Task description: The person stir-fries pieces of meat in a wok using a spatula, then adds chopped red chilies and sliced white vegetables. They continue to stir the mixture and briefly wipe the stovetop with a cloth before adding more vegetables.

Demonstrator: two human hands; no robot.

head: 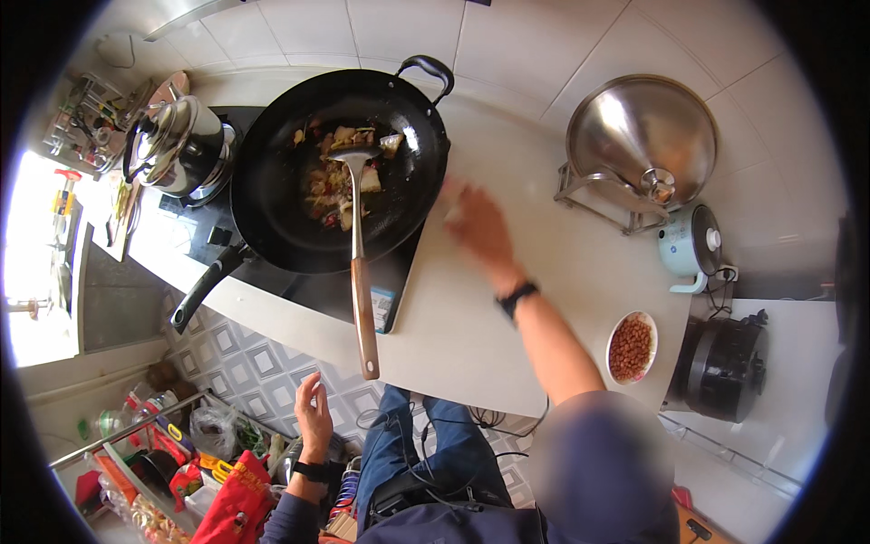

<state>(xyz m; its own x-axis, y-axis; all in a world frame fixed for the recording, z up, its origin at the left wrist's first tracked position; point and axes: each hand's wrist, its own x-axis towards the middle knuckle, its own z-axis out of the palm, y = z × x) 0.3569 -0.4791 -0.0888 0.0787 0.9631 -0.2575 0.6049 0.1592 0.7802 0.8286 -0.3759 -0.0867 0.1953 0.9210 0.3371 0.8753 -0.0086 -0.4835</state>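
Note:
A large black wok (279,217) stands on the cooktop, with chopped, cooked-looking food (329,180) in its middle. A metal spatula with a wooden handle (363,306) lies in the wok; its blade is on the food and its handle crosses the rim toward me. My right hand (481,231) reaches over the counter just right of the wok, blurred by motion. Whether its fingers hold something small I cannot tell. My left hand (314,415) hangs free at the counter's front, fingers loosely bent and apart, with nothing seen in it.
Left of the wok stands a lidded steel pot (180,146). A steel wok lid (642,132) rests in a rack at the right, beside a pale blue electric pot (686,241). Peanuts fill a white bowl (631,347) near the counter's right end. A crowded storage rack (136,432) stands lower left.

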